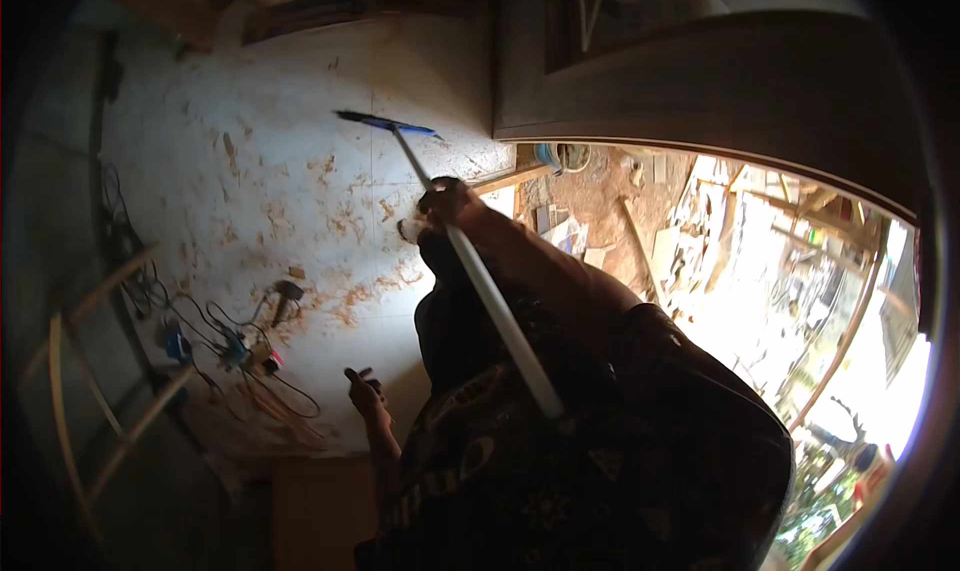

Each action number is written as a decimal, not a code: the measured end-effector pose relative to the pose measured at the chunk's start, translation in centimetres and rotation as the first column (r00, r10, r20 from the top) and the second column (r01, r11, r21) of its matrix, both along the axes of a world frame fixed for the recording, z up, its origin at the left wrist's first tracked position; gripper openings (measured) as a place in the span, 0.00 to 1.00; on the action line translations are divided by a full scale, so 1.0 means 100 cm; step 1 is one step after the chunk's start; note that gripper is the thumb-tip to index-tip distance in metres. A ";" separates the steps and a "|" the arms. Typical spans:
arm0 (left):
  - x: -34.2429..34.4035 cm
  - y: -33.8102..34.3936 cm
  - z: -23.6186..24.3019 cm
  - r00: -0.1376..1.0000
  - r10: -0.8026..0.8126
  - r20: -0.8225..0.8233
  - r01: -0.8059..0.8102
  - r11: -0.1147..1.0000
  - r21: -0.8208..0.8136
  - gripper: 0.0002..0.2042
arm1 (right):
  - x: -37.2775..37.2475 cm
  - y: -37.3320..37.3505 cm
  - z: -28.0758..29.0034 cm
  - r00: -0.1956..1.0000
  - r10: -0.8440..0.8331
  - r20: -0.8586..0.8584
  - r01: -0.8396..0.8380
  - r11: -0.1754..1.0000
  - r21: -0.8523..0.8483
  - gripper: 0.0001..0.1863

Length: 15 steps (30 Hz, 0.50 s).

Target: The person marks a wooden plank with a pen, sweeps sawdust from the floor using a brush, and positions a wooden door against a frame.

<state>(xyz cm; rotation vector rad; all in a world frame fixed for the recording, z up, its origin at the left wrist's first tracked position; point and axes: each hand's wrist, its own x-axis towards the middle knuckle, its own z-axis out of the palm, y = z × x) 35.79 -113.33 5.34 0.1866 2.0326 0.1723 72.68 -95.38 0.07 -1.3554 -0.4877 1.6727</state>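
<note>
My right hand (455, 206) is wrapped round the upper part of a long white handle (495, 306). This is a broom with a narrow blue head (400, 126) and dark bristles, held out over the pale tiled floor (290, 161). The handle's other end slants back across my dark patterned shirt (560, 471). My left hand (368, 396) hangs low at my left side, fingers partly bent and apart, with nothing seen in it. Wood shavings (345, 301) lie scattered on the floor between the broom head and that hand.
At left, a hammer (287, 291), power tools (235, 351) and tangled cords (150, 286) lie on the floor. A wooden frame (60, 401) stands beside them. On the right, a bright doorway opens onto ground with timber scraps (640, 241). Dark planks (340, 11) lie at the far wall.
</note>
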 end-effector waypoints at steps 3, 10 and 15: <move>-0.019 -0.019 -0.004 0.998 -0.004 0.068 0.013 0.993 -0.122 0.36 | -0.008 0.004 0.016 0.977 -0.113 -0.183 0.060 0.960 -0.273 0.19; -0.030 0.052 -0.002 0.985 -0.166 0.053 0.166 0.986 0.008 0.35 | -0.007 0.035 0.053 0.993 0.015 -0.117 -0.049 0.954 -0.294 0.30; -0.023 0.113 0.021 0.976 -0.215 0.035 0.204 0.959 0.199 0.34 | -0.035 0.048 0.060 0.997 0.068 -0.024 -0.072 0.979 -0.191 0.31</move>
